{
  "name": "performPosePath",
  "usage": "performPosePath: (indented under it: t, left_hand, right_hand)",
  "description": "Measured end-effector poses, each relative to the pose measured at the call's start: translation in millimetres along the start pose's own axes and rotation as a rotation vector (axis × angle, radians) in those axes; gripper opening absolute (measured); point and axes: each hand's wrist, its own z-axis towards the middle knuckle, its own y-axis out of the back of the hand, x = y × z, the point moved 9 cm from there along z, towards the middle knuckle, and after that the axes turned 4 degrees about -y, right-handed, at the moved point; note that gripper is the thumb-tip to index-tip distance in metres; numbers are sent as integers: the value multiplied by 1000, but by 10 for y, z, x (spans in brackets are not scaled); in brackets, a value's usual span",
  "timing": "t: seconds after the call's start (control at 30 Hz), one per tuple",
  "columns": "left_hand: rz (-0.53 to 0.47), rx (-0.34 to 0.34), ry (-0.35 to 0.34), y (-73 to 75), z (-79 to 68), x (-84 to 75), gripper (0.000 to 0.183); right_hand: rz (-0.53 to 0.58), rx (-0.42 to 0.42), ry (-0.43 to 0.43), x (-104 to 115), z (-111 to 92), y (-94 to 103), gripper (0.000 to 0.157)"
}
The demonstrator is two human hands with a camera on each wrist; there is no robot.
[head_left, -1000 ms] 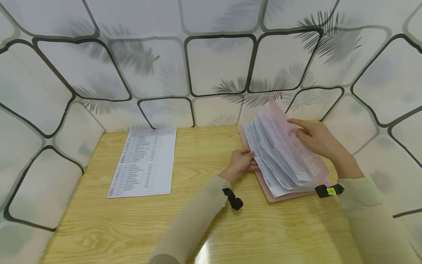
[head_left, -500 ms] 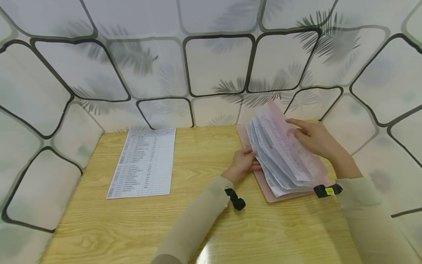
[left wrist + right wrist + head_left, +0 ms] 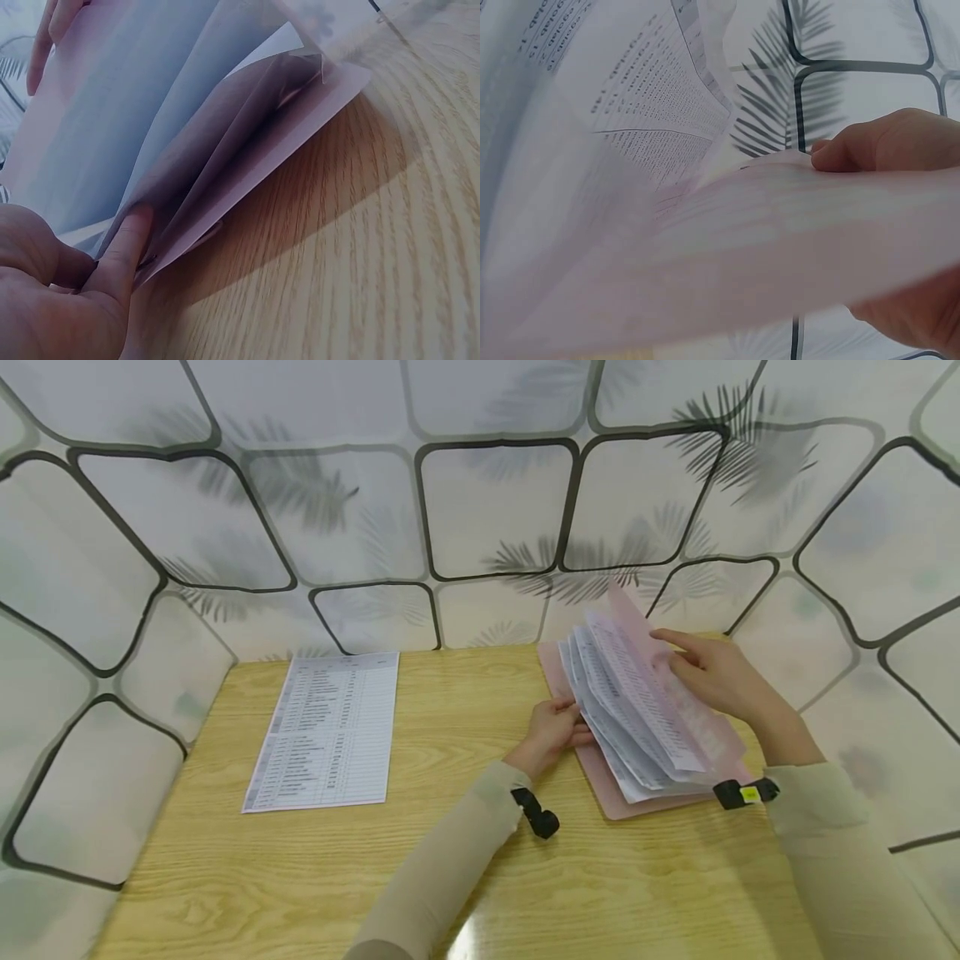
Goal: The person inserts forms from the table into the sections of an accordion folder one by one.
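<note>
A pink folder (image 3: 602, 785) filled with printed sheets (image 3: 618, 714) lies open on the right side of the table. My left hand (image 3: 551, 731) pinches the edges of some pages between thumb and finger; the left wrist view shows the finger (image 3: 129, 244) between leaves, above the bottom cover. With my right hand (image 3: 720, 672) I hold the folder's raised pink cover (image 3: 637, 622) near its upper edge. In the right wrist view the thumb (image 3: 847, 150) is on one side of that cover (image 3: 780, 247), the other fingers behind it. The sheets fan out between both hands.
A printed table sheet (image 3: 322, 735) lies flat on the left of the wooden table (image 3: 225, 877). Patterned panels (image 3: 495, 510) enclose the table at the back and both sides. The raised cover's top reaches close to the back panel.
Between the first two frames my left hand's fingers slid slightly further in under the pages. Since then the hands and folder have hardly moved.
</note>
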Motion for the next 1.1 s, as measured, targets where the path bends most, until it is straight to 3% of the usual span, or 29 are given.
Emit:
performPosePath:
  t: [0.3,0.6,1.1]
  left_hand:
    - [-38,-4,20,-28,-22,-10,37]
    - [-85,2,33,-57,-48,-34,34]
    - [-63,-4,28,-54,-59,-44,34]
  right_hand:
    - [9,25,-60,-17,5,-5,46]
    - [7,18,-28,7,-2,-1,45]
    - [12,10,-19,0,-7,15,45]
